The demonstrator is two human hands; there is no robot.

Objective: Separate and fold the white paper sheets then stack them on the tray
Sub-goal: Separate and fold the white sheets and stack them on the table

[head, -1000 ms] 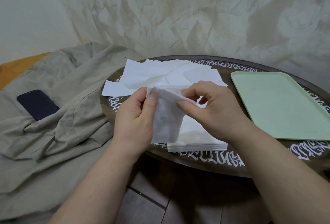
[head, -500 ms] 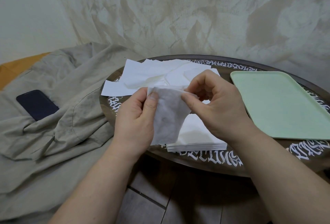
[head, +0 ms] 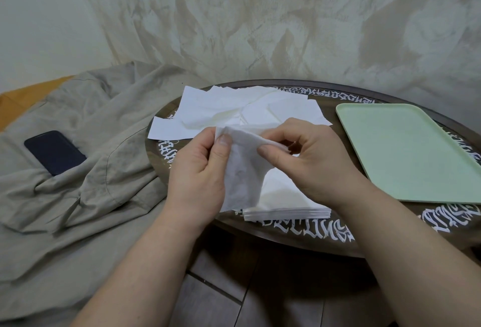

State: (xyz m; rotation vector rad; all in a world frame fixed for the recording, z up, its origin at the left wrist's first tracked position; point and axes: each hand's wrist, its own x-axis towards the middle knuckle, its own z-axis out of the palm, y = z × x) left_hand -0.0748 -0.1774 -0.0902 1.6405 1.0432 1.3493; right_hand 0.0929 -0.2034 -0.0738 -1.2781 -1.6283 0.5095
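Left hand (head: 197, 170) and right hand (head: 309, 160) both pinch the top edge of one white sheet (head: 243, 170); the paper stack (head: 286, 205) lies just beneath, the green tray (head: 406, 149) rightward.

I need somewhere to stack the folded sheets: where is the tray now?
In the head view the green tray lies on the right side of the round table, just right of the right hand.

One green tray (head: 406, 154), one phone (head: 53, 152), one neat paper stack (head: 286, 208), two hands, one round table (head: 299, 233)
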